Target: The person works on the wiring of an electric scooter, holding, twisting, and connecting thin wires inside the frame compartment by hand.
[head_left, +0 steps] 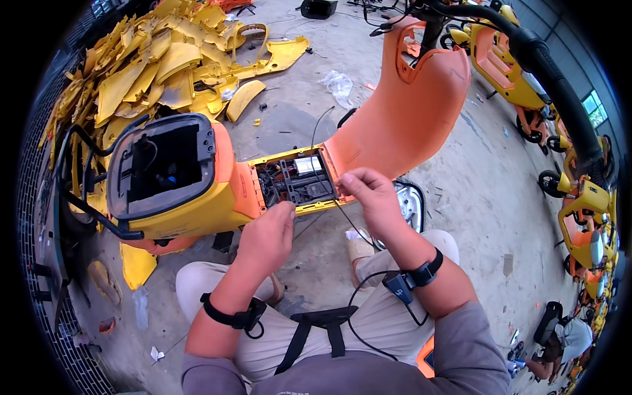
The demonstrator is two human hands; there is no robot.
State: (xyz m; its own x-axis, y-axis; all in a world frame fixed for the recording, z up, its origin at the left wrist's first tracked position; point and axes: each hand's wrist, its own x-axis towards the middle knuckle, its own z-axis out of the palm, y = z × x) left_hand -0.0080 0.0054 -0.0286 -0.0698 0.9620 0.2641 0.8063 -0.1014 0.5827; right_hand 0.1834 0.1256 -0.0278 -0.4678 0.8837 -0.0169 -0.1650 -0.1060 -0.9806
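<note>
A yellow and orange scooter body (171, 224) lies crosswise before me, with a black-rimmed storage box (205, 171) at the left. Its opened floor compartment (296, 187) holds black wiring, dark parts and a white-labelled block (307, 165). My left hand (266, 240) has curled fingers at the compartment's near left edge; what they hold is hidden. My right hand (372, 201) is pinched at the right edge, beside a thin black cable (354, 222); I cannot tell what is between the fingertips. An orange front panel (401, 115) rises to the right.
Yellow panels (171, 62) are heaped at back left. A black handlebar (540, 59) arches over the upper right. Scooters (586, 220) line the right side. A silver rimmed object (411, 209) lies behind my right hand. Another person (569, 339) crouches at lower right on the concrete floor (494, 210).
</note>
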